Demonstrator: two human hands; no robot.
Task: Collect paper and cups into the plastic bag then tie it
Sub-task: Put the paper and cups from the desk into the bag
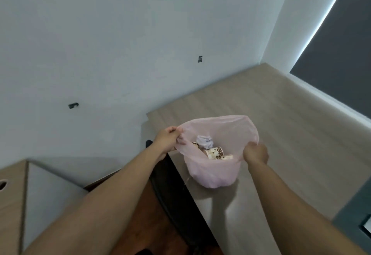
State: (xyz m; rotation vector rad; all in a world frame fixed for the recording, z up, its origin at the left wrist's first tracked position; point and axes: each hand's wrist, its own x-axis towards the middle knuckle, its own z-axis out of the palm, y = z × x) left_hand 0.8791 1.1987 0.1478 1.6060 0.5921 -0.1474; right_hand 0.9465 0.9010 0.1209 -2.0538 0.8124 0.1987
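A thin pink plastic bag stands open on the light wooden table near its left edge. Inside it lie paper cups with a brown bean print and a crumpled white paper. My left hand pinches the bag's rim on the left side. My right hand grips the rim on the right side. Together the hands hold the mouth stretched wide.
A white wall runs behind and to the left of the table, with two small dark marks. A dark window blind is at the upper right. A dark chair back stands beside the table's left edge, over a brown floor. A low cabinet sits at lower left.
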